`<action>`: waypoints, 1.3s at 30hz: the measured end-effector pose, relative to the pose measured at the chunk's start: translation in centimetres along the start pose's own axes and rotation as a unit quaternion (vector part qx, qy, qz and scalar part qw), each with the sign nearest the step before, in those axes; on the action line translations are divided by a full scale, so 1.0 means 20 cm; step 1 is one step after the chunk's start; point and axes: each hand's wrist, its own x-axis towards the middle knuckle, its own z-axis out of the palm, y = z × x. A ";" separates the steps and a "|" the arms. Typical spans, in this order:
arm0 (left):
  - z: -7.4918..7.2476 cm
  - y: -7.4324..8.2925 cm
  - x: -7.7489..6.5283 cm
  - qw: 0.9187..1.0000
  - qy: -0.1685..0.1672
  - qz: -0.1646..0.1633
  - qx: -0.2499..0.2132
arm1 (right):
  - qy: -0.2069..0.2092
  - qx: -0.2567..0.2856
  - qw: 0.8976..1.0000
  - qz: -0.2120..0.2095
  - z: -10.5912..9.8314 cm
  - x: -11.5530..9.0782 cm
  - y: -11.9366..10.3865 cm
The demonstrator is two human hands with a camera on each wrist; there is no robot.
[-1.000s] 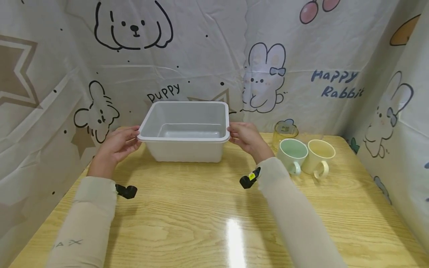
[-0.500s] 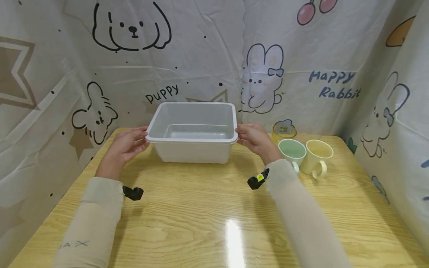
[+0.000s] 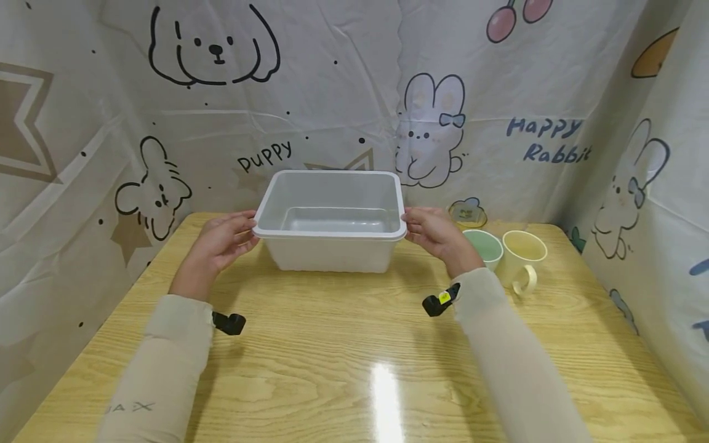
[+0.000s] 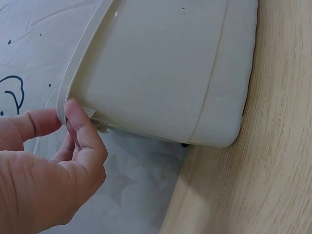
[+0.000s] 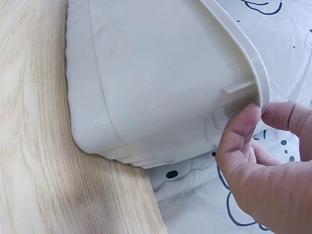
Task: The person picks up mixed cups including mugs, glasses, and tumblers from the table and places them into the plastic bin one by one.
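A white rectangular plastic bin (image 3: 332,253) with a rolled rim stands near the back of the wooden table, its inside bare. At its left end, my left hand (image 3: 221,243) pinches the rim between thumb and fingers. My right hand (image 3: 437,237) pinches the rim at the opposite end. Up close in the left wrist view, the fingertips of the left hand (image 4: 53,170) curl under the rim of the bin (image 4: 156,73). The right wrist view has the right hand (image 5: 268,170) gripping a rim corner likewise. The bin's base sits at the tabletop; contact is hard to tell.
Right of the right hand stand a green mug (image 3: 484,246), partly hidden by the wrist, and a pale yellow mug (image 3: 512,271). Behind them is a see-through yellowish cup (image 3: 467,213). A printed curtain (image 3: 332,111) hangs along the table's back and sides.
The bin has moved right across the table with both hands on its rim. The right hand and forearm now cover more of the green mug and the yellowish cup.
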 end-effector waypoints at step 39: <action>0.21 -0.09 -0.03 0.999 -0.038 0.017 0.022 | 0.002 -0.056 0.996 0.075 -0.23 -0.16 -0.12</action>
